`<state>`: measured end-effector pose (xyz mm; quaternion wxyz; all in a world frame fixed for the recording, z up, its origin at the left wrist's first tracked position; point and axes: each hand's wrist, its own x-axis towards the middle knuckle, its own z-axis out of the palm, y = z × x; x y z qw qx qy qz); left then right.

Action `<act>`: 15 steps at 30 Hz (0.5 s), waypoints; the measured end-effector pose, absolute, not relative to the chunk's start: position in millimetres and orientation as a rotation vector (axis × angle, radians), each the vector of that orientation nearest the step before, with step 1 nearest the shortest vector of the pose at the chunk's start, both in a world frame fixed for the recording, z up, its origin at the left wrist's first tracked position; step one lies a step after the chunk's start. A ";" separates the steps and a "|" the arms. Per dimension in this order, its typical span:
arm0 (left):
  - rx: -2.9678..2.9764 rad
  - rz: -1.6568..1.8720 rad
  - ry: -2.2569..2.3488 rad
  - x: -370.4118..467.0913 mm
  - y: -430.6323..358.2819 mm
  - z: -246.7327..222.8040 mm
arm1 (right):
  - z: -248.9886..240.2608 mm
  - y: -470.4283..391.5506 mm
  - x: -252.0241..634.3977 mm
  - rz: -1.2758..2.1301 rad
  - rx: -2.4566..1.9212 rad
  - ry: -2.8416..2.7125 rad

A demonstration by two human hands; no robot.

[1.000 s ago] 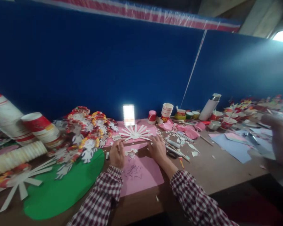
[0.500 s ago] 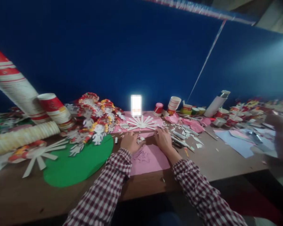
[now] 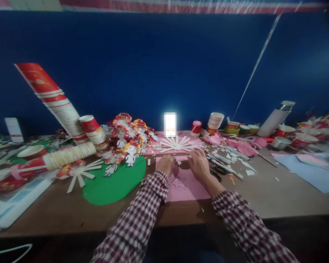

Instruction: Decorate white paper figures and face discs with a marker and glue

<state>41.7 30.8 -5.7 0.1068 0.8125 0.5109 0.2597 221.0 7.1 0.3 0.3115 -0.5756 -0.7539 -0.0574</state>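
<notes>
A pink sheet of paper (image 3: 190, 190) with dark pen lines on it lies on the table in front of me. At its upper left edge rests my left hand (image 3: 166, 165), fingers curled closed; what they pinch, if anything, is hidden. My right hand (image 3: 200, 167) lies over the sheet's upper right part, fingers stretched forward and apart, palm down. Between the two hands is a small whitish scrap (image 3: 179, 163). Just beyond them, white paper strips (image 3: 178, 143) fan out on another pink sheet (image 3: 153, 149).
To the left lie a green paper oval (image 3: 115, 186), paper cut-out figures (image 3: 131, 153) and stacked paper cups (image 3: 65, 115). At right are pens (image 3: 222, 162), paper scraps (image 3: 246, 164), pink pieces (image 3: 241, 146) and blue-white sheets (image 3: 312, 171). A blue wall (image 3: 142, 65) stands behind.
The view has levelled and swung left, so things appear farther right. My left fingers are more curled. More of the pink sheet's upper part shows between my hands.
</notes>
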 end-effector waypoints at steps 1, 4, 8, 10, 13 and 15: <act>2.357 0.796 1.508 41.7 31.5 -5.6 | -0.1 6.2 219.2 -0.132 -1.492 -2.000; 2.226 0.926 1.506 39.7 32.1 -3.4 | -1.9 5.2 216.6 -0.082 -1.434 -2.011; 1.978 1.145 1.473 32.7 33.3 -0.7 | -1.7 4.5 214.3 -0.048 -1.403 -1.977; 1.843 1.198 1.422 29.6 36.0 -2.2 | -0.2 3.3 209.9 -0.003 -1.374 -1.979; 1.690 1.218 1.284 29.8 40.4 -7.0 | 2.9 2.1 199.0 0.236 -1.259 -1.973; 1.618 1.226 1.190 33.5 41.5 -10.3 | 5.2 3.0 191.7 0.303 -1.175 -1.981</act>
